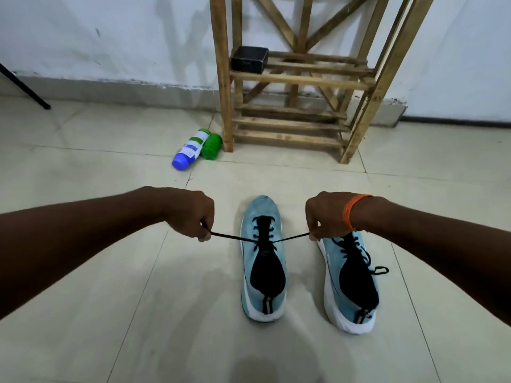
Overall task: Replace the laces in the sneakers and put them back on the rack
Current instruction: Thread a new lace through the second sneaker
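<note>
Head cam: L hand (190,217) is pinching one end of the black lace (229,237), R hand (326,217) is pinching the other end, both pulling it taut sideways across the left sneaker (262,258) on the tile floor (110,299). Right sneaker (351,283) is sitting just beside it, laced w/ a loose bow. Wooden rack (298,81) is standing behind, well apart. Lace is looking thin, soft, prob slippery; best gripped near the tips. Sneakers are looking light; take by heel or collar.

Light-blue sneakers (264,261) with black laces (226,237), an orange wristband (350,210), green bottle (211,146), tan rack (298,78).
</note>
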